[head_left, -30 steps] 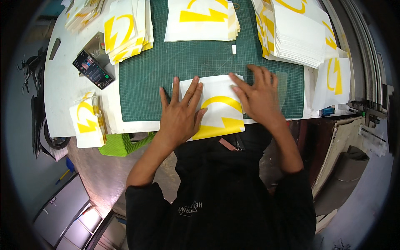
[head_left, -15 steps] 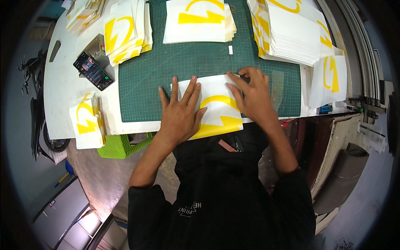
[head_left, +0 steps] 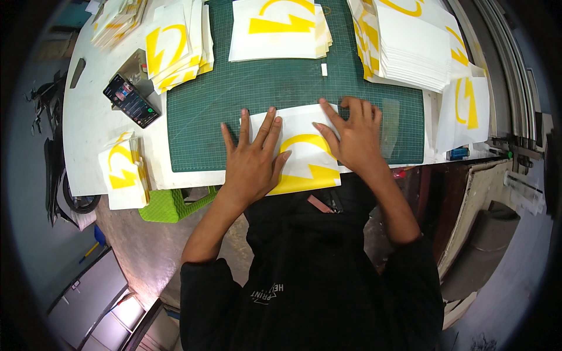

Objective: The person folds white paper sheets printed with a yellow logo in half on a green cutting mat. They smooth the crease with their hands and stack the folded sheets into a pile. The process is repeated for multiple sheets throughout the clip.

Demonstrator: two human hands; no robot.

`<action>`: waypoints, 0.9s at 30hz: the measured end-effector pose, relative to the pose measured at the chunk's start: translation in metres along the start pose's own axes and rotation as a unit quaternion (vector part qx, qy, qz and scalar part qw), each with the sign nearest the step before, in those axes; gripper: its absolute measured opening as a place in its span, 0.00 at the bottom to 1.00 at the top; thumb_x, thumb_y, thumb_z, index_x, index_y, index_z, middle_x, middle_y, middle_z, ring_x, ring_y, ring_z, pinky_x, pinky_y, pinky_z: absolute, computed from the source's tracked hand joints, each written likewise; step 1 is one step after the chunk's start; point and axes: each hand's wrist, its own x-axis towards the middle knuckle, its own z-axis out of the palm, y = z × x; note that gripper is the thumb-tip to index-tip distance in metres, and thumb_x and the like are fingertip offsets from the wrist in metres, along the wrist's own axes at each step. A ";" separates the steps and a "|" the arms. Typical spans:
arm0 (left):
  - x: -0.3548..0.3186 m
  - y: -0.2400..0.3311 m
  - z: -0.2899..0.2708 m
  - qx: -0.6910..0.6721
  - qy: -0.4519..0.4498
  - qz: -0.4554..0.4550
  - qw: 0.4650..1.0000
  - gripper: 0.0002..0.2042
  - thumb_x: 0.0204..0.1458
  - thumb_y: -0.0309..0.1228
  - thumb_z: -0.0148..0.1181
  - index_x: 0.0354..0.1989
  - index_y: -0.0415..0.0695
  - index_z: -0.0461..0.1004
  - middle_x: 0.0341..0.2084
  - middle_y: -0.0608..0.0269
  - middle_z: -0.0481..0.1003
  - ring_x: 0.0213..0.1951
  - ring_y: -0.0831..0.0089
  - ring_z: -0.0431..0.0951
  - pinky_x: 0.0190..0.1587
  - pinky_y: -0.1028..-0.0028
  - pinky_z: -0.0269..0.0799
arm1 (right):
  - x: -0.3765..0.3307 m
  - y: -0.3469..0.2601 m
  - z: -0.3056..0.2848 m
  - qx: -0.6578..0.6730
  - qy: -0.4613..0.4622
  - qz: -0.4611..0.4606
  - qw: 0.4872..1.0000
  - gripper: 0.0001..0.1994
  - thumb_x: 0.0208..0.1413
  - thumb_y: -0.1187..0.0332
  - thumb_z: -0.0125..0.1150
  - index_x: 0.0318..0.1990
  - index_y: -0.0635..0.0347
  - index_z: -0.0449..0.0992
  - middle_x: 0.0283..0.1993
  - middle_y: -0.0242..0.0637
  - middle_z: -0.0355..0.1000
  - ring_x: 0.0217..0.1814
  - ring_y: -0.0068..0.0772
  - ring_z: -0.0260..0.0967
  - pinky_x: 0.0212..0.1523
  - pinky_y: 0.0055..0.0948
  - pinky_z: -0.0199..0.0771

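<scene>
A white paper sheet with a yellow curved band and jagged print (head_left: 307,155) lies on the green cutting mat (head_left: 202,128), its near end hanging past the table edge. My left hand (head_left: 252,155) rests flat on its left side, fingers spread and pointing away from me. On the sheet's right side lies my right hand (head_left: 357,134), index finger stretched along the far right corner, thumb apart, other fingers bent. Neither hand grips anything. The hands cover the sheet's left and right edges in part.
Beyond the sheet lies a stack of printed sheets (head_left: 275,35). More stacks stand at the far left (head_left: 178,44), far right (head_left: 413,52) and near left (head_left: 122,175). A phone (head_left: 132,99) leans on a box at left. A green stool (head_left: 161,206) stands below the table.
My right hand has shifted slightly, its index finger now straighter along the sheet's far right corner. The left hand stays pressed in place.
</scene>
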 end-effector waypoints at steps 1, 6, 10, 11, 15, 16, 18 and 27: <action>0.000 0.000 0.000 0.000 0.002 0.000 1.000 0.33 0.68 0.46 0.53 0.76 0.43 0.59 0.80 0.56 0.51 0.78 0.31 0.42 0.71 0.21 0.34 | -0.002 0.003 -0.004 -0.008 -0.006 0.013 1.000 0.22 0.64 0.50 0.65 0.59 0.52 0.83 0.49 0.44 0.70 0.55 0.46 0.63 0.58 0.52 0.59; 0.000 0.002 0.004 0.006 0.011 -0.008 1.000 0.32 0.67 0.47 0.53 0.76 0.43 0.60 0.80 0.57 0.52 0.78 0.32 0.44 0.71 0.22 0.34 | 0.005 0.005 -0.013 0.008 -0.038 0.019 0.999 0.23 0.64 0.50 0.64 0.61 0.49 0.82 0.50 0.45 0.69 0.56 0.46 0.63 0.58 0.51 0.59; 0.000 0.002 0.004 0.006 0.021 -0.006 1.000 0.32 0.68 0.48 0.52 0.75 0.42 0.60 0.79 0.55 0.53 0.78 0.33 0.45 0.71 0.22 0.34 | 0.003 0.001 -0.007 0.023 -0.017 -0.017 0.999 0.23 0.64 0.51 0.64 0.63 0.47 0.81 0.52 0.46 0.68 0.56 0.47 0.63 0.58 0.48 0.58; 0.002 0.004 0.004 0.009 0.026 -0.006 1.000 0.32 0.68 0.47 0.52 0.75 0.42 0.61 0.79 0.54 0.54 0.78 0.33 0.46 0.71 0.23 0.35 | 0.002 -0.001 -0.006 0.017 -0.014 -0.029 0.999 0.23 0.64 0.51 0.64 0.63 0.47 0.81 0.52 0.46 0.68 0.57 0.47 0.63 0.59 0.48 0.58; 0.018 0.021 0.002 0.015 0.020 0.008 1.000 0.29 0.69 0.45 0.51 0.73 0.40 0.64 0.77 0.52 0.58 0.77 0.36 0.51 0.74 0.28 0.37 | 0.005 -0.002 -0.001 0.015 -0.021 -0.033 0.999 0.22 0.63 0.50 0.64 0.59 0.48 0.83 0.51 0.45 0.69 0.56 0.47 0.63 0.60 0.51 0.59; 0.021 0.024 0.010 -0.042 0.076 0.041 0.995 0.27 0.69 0.43 0.51 0.71 0.38 0.66 0.76 0.50 0.60 0.76 0.39 0.55 0.76 0.36 0.42 | 0.006 -0.003 -0.002 0.018 -0.030 -0.034 0.999 0.22 0.63 0.50 0.64 0.60 0.48 0.83 0.51 0.45 0.69 0.57 0.47 0.63 0.60 0.51 0.59; 0.027 0.032 0.020 -0.085 0.088 0.041 0.992 0.27 0.69 0.42 0.51 0.71 0.38 0.66 0.75 0.48 0.60 0.76 0.41 0.57 0.77 0.41 0.45 | 0.010 -0.003 -0.003 0.018 -0.037 -0.036 0.999 0.22 0.63 0.51 0.65 0.60 0.47 0.83 0.52 0.44 0.68 0.57 0.46 0.63 0.61 0.52 0.58; -0.017 -0.023 0.011 -0.045 0.098 -0.064 0.992 0.32 0.66 0.46 0.57 0.71 0.35 0.63 0.73 0.49 0.64 0.74 0.49 0.63 0.76 0.41 0.46 | 0.008 0.000 -0.009 0.036 -0.043 -0.014 0.998 0.19 0.63 0.53 0.66 0.58 0.48 0.85 0.51 0.43 0.68 0.58 0.45 0.62 0.63 0.52 0.57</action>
